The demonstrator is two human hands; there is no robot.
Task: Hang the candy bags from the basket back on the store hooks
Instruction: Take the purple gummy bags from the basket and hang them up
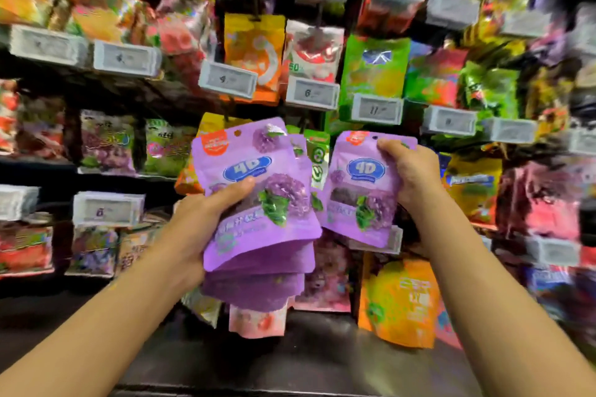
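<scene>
Hanging step: right hand [411, 177] grips one purple bag [361, 190]; align its top hole with a hook.
Left hand [200, 222]: clasps the spare stack [258, 203]; keep it clear.

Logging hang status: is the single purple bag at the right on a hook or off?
Off: the purple bag sits tilted in the right hand, its hang hole showing empty.

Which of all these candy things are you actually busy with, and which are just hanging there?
Busy with:
stack of purple bags, gripped by the left hand
single purple bag, gripped by the right hand

Just hanging there:
orange bag
green bag
price tags, like this one
</scene>
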